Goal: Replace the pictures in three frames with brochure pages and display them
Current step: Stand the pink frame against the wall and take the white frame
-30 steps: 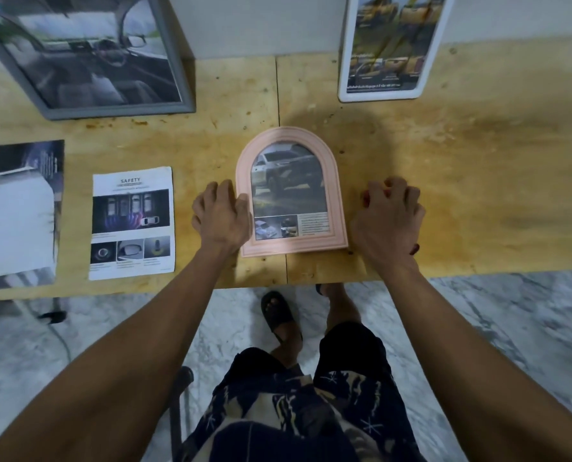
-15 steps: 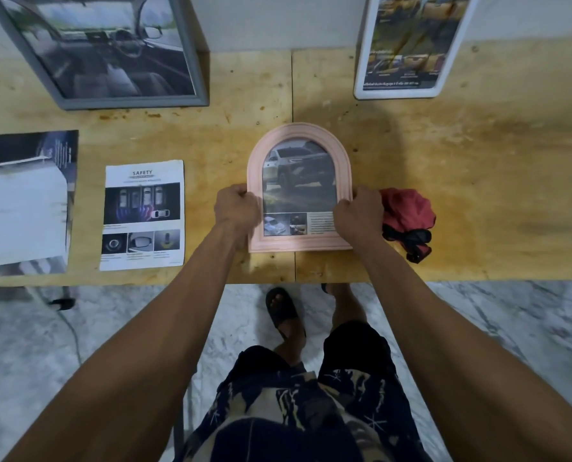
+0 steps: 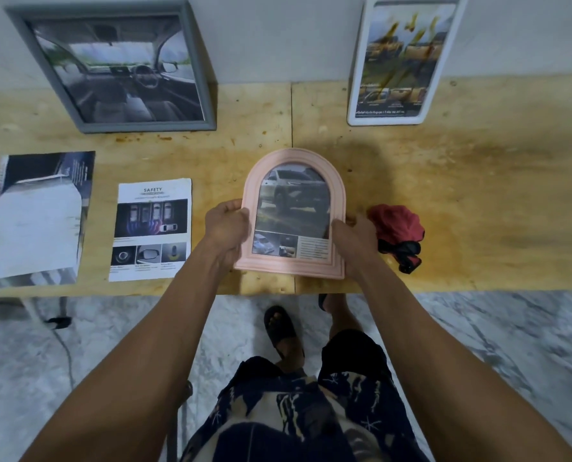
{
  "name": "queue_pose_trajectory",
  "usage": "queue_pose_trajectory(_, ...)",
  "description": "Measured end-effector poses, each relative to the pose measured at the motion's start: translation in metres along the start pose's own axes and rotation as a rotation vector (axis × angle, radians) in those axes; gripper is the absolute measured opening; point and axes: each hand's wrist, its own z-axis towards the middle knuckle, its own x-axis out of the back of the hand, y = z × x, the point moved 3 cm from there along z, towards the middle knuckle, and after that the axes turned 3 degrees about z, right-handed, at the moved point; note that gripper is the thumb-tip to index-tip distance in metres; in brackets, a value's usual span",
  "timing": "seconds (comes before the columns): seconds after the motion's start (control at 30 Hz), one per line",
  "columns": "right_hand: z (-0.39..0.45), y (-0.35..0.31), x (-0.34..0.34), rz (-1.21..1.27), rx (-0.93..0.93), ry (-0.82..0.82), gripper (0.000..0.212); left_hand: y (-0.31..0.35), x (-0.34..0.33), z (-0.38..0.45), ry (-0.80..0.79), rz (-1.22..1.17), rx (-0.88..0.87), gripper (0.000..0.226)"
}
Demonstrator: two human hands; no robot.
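Pink arched frame [image 3: 294,208] sits front and centre, car brochure page inside (SUV up top, small photos below). Grey frame [image 3: 118,66] with a dashboard picture leans at the wall, back left; white frame [image 3: 401,61] leans back right. Loose pages: a SAFETY sheet [image 3: 151,230] and a dark page [image 3: 38,215].

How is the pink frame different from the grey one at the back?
The pink arched frame has a rounded top; the grey frame is rectangular with square corners. The pink one is held at its sides by the left hand and right hand; the grey one leans against the wall, untouched. The pink one shows a car's outside, the grey one a car's interior.
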Motion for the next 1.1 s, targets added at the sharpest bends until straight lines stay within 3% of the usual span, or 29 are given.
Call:
queue_pose_trajectory(0.2,-0.022,-0.033,0.004,0.126,0.058,-0.115,0.038,0.011,0.024,-0.019,-0.075,-0.087,-0.090,0.022)
queue_pose_trajectory(0.3,-0.031,-0.056,0.009,0.150,0.137,-0.181,0.026,0.030,0.036,-0.024,-0.139,-0.038,-0.194,0.020)
queue_pose_trajectory(0.53,-0.019,-0.122,0.011,-0.081,0.490,-0.074,0.037,0.100,0.041,-0.019,-0.088,0.116,-0.409,0.017)
queue_pose_trajectory(0.77,0.028,-0.179,-0.004,-0.114,0.564,-0.030,0.041,0.152,0.023,0.030,-0.033,0.099,-0.454,0.029)
queue_pose_trajectory(1.1,0.094,-0.219,-0.037,-0.144,0.607,0.042,0.030,0.192,-0.006,0.097,0.100,-0.082,-0.315,0.054)
